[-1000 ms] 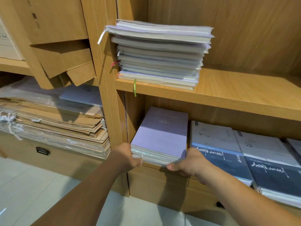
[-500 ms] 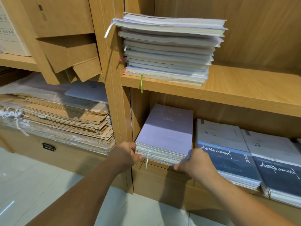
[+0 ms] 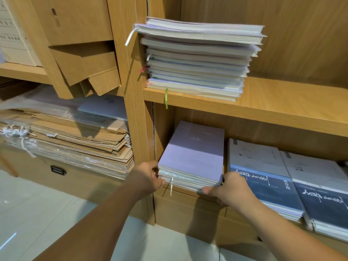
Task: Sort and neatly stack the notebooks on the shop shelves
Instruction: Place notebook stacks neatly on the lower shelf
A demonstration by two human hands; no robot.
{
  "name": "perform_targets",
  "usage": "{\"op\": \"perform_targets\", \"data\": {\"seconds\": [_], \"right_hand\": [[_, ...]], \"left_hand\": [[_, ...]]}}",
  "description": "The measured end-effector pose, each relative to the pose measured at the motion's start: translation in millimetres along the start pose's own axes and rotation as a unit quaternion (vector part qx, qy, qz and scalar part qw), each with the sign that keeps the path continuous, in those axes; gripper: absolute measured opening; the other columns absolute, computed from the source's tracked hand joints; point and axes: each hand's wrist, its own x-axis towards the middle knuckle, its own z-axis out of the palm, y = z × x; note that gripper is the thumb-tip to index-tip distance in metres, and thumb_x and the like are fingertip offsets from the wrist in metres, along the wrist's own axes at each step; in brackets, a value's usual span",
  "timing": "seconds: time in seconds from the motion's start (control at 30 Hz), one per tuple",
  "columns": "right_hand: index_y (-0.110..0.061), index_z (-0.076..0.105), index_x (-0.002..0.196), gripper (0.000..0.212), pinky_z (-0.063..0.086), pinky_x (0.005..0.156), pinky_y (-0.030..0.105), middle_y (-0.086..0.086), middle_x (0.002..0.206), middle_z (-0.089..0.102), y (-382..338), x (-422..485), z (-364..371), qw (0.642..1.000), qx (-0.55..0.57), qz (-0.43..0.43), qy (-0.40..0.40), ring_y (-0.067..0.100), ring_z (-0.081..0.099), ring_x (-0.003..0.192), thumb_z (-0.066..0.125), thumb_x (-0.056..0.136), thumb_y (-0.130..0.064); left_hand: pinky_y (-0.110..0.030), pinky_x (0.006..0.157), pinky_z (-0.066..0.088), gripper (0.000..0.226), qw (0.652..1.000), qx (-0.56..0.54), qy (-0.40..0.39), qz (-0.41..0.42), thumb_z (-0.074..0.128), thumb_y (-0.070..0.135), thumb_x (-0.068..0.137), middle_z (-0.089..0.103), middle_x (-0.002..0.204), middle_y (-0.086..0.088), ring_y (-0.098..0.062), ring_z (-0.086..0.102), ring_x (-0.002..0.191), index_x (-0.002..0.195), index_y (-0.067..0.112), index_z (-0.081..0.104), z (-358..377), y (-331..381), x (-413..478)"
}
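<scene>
A stack of lilac-covered notebooks (image 3: 194,153) lies at the left end of the lower shelf (image 3: 190,194), a white ribbon hanging from its front edge. My left hand (image 3: 146,177) grips the stack's front left corner, fingers curled onto the page edges. At the front right corner my right hand (image 3: 228,187) grips the stack, thumb under its bottom edge. Above, on the upper shelf (image 3: 282,102), an uneven pile of pale notebooks (image 3: 197,59) leans with ribbons sticking out.
Two piles of grey-and-navy notebooks (image 3: 263,172) lie right of the lilac stack. A wooden upright (image 3: 131,102) divides the bays. The left bay holds wrapped brown paper bags (image 3: 71,140) and cardboard boxes (image 3: 84,63). Pale floor tiles (image 3: 37,213) lie below.
Both hands have stayed on the lilac stack's front corners. The stack's front edge now looks squarer and sits a little further into the shelf. The camera has shifted closer.
</scene>
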Motion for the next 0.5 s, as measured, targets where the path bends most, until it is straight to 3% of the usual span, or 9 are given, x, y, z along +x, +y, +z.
{"op": "perform_targets", "data": {"seconds": [0.07,0.13,0.17,0.27,0.33,0.4,0.5], "right_hand": [[-0.013,0.051,0.073,0.057,0.046,0.056,0.031,0.007,0.069,0.065,-1,2,-7,1.0,-0.002,-0.009,0.004,0.022,0.061,0.064,0.093,0.066,-0.051],[-0.013,0.049,0.09,0.067,0.042,0.058,0.029,0.0,0.088,0.063,-1,4,-10,0.999,-0.02,-0.023,0.011,0.018,0.058,0.078,0.092,0.063,-0.057],[-0.017,0.047,0.103,0.073,0.044,0.065,0.029,-0.001,0.103,0.062,0,5,-10,0.999,-0.025,-0.037,0.011,0.02,0.059,0.091,0.092,0.064,-0.058],[-0.028,0.033,0.156,0.099,0.045,0.094,0.03,-0.003,0.149,0.051,-1,3,-8,0.996,0.0,-0.085,0.0,0.028,0.049,0.136,0.086,0.075,-0.052],[-0.035,0.04,0.155,0.085,0.043,0.103,0.03,-0.003,0.15,0.052,1,2,-4,0.993,0.004,-0.114,-0.004,0.025,0.047,0.14,0.083,0.082,-0.045],[-0.032,0.052,0.148,0.072,0.044,0.101,0.028,-0.001,0.141,0.06,4,3,0,0.993,0.001,-0.118,0.011,0.024,0.054,0.131,0.083,0.084,-0.04],[-0.027,0.056,0.146,0.073,0.043,0.104,0.027,-0.005,0.143,0.06,6,3,1,0.993,0.027,-0.113,0.025,0.02,0.054,0.133,0.086,0.081,-0.038]], "left_hand": [[-0.022,0.065,0.047,0.016,1.0,0.007,0.015,0.016,0.081,0.035,0.085,0.064,0.067,0.014,-0.006,0.061,0.071,0.089,0.03,0.067,-3,0,0],[-0.025,0.061,0.045,0.016,0.999,0.003,0.022,0.028,0.08,0.035,0.086,0.054,0.057,0.012,-0.009,0.053,0.061,0.088,0.027,0.066,-4,2,1],[-0.027,0.061,0.045,0.017,0.999,0.004,0.023,0.035,0.079,0.034,0.087,0.052,0.058,0.01,-0.01,0.051,0.059,0.098,0.027,0.068,-3,3,2],[-0.025,0.062,0.047,0.057,0.998,0.005,0.028,0.053,0.078,0.028,0.089,0.053,0.063,0.011,-0.007,0.053,0.06,0.14,0.034,0.055,-3,8,2],[-0.025,0.075,0.055,0.065,0.998,-0.002,0.037,0.053,0.079,0.027,0.089,0.066,0.084,0.017,-0.004,0.063,0.076,0.147,0.033,0.051,-5,11,-1],[-0.034,0.091,0.059,0.058,0.998,0.004,0.04,0.053,0.078,0.026,0.089,0.073,0.111,0.013,-0.009,0.068,0.095,0.142,0.031,0.057,-6,12,-3],[-0.038,0.091,0.06,0.042,0.998,-0.009,0.022,0.055,0.079,0.027,0.088,0.075,0.106,0.015,-0.008,0.069,0.094,0.129,0.029,0.066,-7,13,-3]]}}
